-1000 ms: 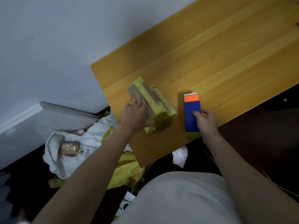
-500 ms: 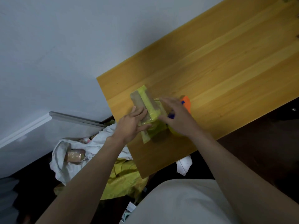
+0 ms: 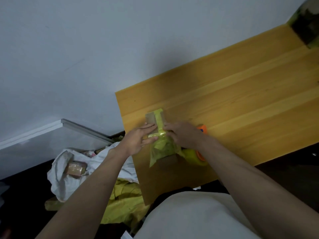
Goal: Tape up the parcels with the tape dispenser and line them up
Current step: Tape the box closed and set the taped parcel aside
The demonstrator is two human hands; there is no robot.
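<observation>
A brown parcel (image 3: pixel 156 120) crossed with yellow-green tape is lying near the left corner of the wooden desk (image 3: pixel 241 104), its long side running from about 11 o'clock to 5 o'clock. Under its near end a crumpled yellow-green wrapping (image 3: pixel 163 149) is spreading toward 6 o'clock.

The left hand (image 3: pixel 138 138) is resting on the parcel's 9 o'clock side, fingers straight and flat, the grip wide and holding nothing. The right hand (image 3: pixel 183 135) is lying over the parcel's 3 o'clock side with fingertips touching the tape strip; whether its grip is pinching the tape or only pressing it, I cannot tell.

The tape dispenser (image 3: pixel 196 156) is sitting on the desk just beside the parcel at 4 o'clock, mostly hidden beneath the right wrist, showing a yellow roll and orange parts.

On the floor at 8 o'clock from the desk, a white bag (image 3: pixel 69 163) is holding another wrapped parcel (image 3: pixel 75 169), with yellow sheeting (image 3: pixel 124 206) lying beside it. A dark object (image 3: pixel 307 26) is standing at the desk's far 2 o'clock end.
</observation>
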